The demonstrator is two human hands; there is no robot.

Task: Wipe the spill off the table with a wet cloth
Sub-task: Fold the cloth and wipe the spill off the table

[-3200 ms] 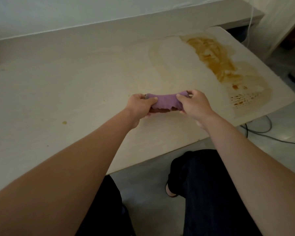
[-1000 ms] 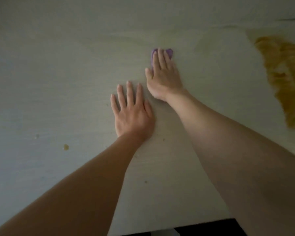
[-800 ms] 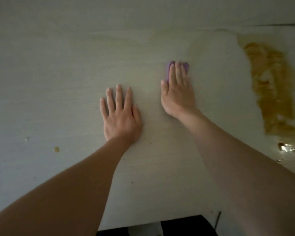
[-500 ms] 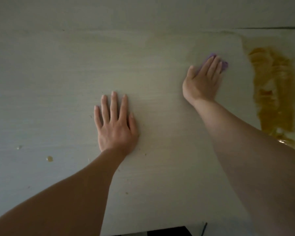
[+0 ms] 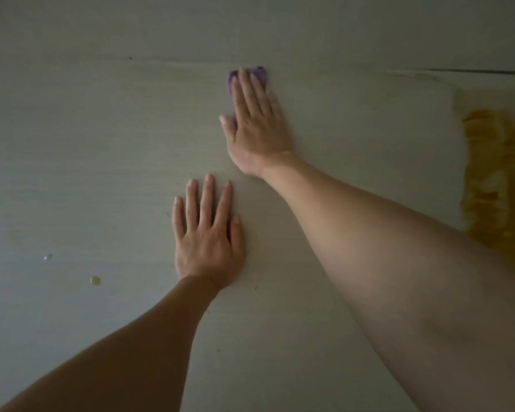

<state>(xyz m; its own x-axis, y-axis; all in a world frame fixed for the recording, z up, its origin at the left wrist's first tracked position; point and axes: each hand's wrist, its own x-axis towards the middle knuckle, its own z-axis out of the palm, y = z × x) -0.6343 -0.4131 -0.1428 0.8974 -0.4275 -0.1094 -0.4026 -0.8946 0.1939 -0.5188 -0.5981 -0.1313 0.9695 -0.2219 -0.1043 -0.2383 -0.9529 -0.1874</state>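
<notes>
My right hand (image 5: pixel 257 126) lies flat with straight fingers on a purple cloth (image 5: pixel 232 81), pressing it onto the pale table (image 5: pixel 101 144) near the far edge. Only the cloth's far and left rims show past the fingers. My left hand (image 5: pixel 207 236) rests flat on the table, fingers straight, nearer to me and a little to the left, holding nothing. A thick brown-yellow spill (image 5: pixel 500 185) covers the table at the right, well apart from the cloth, partly hidden by my right forearm.
Two small droplets sit on the table at the left: a yellowish one (image 5: pixel 95 280) and a clear one (image 5: pixel 47 257). A faint smeared ring (image 5: pixel 411 75) lies near the far right. The table's far edge meets a pale wall ledge (image 5: pixel 191 59).
My right hand has slid the cloth back to the left, away from the spill, and farther toward the table's far edge. My left hand stays flat in place.
</notes>
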